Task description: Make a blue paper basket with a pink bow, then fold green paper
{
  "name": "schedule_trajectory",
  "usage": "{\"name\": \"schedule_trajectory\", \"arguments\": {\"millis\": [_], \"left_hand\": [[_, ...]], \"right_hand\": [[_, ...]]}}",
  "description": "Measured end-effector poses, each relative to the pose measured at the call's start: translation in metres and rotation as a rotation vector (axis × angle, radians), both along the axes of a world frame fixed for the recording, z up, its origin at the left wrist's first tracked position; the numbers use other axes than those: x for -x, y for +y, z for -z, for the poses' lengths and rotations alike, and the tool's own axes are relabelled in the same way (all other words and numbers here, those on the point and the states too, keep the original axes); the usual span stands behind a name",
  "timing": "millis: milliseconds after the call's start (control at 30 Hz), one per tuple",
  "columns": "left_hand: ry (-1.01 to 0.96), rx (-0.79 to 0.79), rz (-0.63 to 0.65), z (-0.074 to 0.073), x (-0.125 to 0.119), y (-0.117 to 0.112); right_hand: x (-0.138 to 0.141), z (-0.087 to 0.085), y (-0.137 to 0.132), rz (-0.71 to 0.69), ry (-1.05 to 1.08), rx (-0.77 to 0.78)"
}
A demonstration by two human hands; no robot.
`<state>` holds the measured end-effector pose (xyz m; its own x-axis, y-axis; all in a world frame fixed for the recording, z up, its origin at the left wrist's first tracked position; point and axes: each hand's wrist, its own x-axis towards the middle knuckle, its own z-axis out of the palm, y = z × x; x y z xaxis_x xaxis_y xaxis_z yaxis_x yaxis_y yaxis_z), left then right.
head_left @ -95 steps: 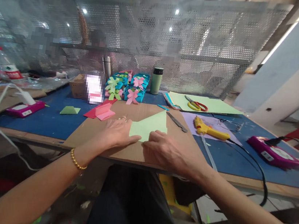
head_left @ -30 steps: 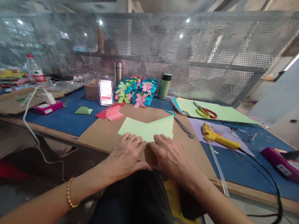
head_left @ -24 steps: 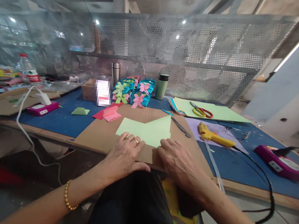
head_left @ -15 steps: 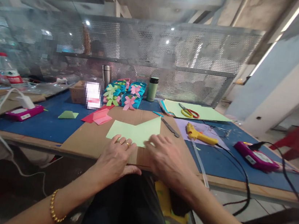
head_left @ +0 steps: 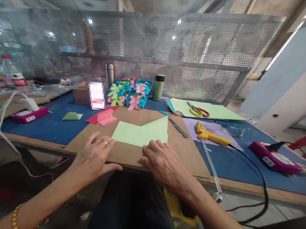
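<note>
A light green paper sheet (head_left: 136,135) with a slanted, notched upper edge lies on a brown cardboard sheet (head_left: 125,154). My left hand (head_left: 94,152), with rings on it, rests beside the paper's lower left corner. Its fingers are stretched out and the thumb is spread apart; nothing is in it. Along the paper's lower right edge, my right hand (head_left: 162,161) has its fingers bent and pressed together on the sheet. The fingertips are partly hidden under that hand. Just right of the paper lies a grey metal blade (head_left: 178,128).
Scissors (head_left: 198,110) lie on stacked green paper (head_left: 223,111). A yellow glue gun (head_left: 212,136) sits on purple paper, its cord trailing right. Folded red paper (head_left: 102,117), paper-flower pieces (head_left: 129,93) and a green bottle (head_left: 158,88) stand behind. Purple power boxes (head_left: 275,158) flank the blue table.
My left hand has slid left, off the paper to its lower left corner. My right hand has moved slightly down and left along the lower edge. The view has shifted a little.
</note>
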<state>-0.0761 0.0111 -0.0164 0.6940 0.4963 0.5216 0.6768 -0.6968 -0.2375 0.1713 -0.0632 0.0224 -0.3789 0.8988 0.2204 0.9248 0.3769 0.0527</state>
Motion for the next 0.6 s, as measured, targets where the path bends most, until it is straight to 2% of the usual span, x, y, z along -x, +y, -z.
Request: {"name": "schedule_trajectory", "arguments": {"millis": [100, 200, 267, 333, 400, 467, 600], "left_hand": [[0.025, -0.001, -0.039, -0.005, 0.003, -0.002], [-0.008, -0.012, -0.058, -0.013, -0.02, -0.012], [-0.04, 0.009, 0.02, -0.016, -0.043, -0.019], [-0.039, 0.116, 0.121, -0.017, -0.064, -0.023], [-0.026, 0.225, 0.144, -0.016, -0.075, -0.024], [-0.019, 0.265, 0.112, -0.013, -0.077, -0.023], [-0.049, 0.232, 0.109, -0.004, -0.063, -0.019]], "right_hand": [[0.0, 0.0, 0.0, -0.008, -0.003, -0.006], [-0.001, 0.002, 0.0, -0.016, -0.014, -0.025], [-0.002, 0.003, 0.0, -0.024, -0.025, -0.037], [-0.002, 0.004, -0.001, -0.047, -0.04, -0.041], [-0.002, 0.004, -0.001, -0.054, -0.049, -0.045], [-0.002, 0.004, 0.0, -0.038, -0.043, -0.049], [-0.002, 0.005, 0.0, -0.017, -0.027, -0.048]]}}
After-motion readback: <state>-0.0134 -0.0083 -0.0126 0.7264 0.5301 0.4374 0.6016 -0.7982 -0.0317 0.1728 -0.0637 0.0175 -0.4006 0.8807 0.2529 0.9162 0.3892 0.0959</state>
